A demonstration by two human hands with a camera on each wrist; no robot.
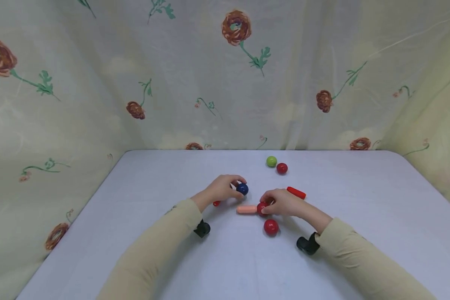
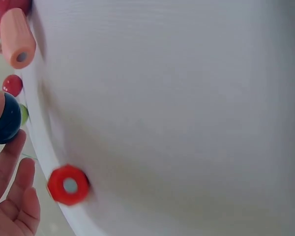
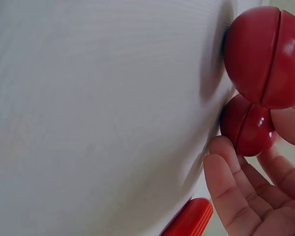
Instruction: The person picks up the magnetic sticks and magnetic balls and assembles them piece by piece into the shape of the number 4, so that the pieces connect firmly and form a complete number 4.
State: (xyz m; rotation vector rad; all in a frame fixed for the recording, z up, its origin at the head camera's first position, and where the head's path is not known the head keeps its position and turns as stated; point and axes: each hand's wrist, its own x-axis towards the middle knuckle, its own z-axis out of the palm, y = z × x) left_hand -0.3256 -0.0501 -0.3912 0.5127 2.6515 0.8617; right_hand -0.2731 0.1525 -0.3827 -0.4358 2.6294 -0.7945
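1. Red balls (image 1: 271, 227), three; red rods (image 1: 296, 193), two; blue ball (image 1: 242, 189), green ball (image 1: 271, 161), peach rod (image 1: 246, 209), one each.
2. Left hand (image 1: 222, 188) pinches blue ball; right hand's (image 1: 283, 203) fingers pinch red ball touching peach rod.
3. Peach rod, mid-desk (image 1: 232, 258): long axis sideways, free end left.

Fingers (image 3: 226, 184) pinch a red ball (image 3: 246, 125) near another red ball (image 3: 265, 56).

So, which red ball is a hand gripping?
The red ball beside the pink stick: the right hand grips it; the other two red balls lie untouched.
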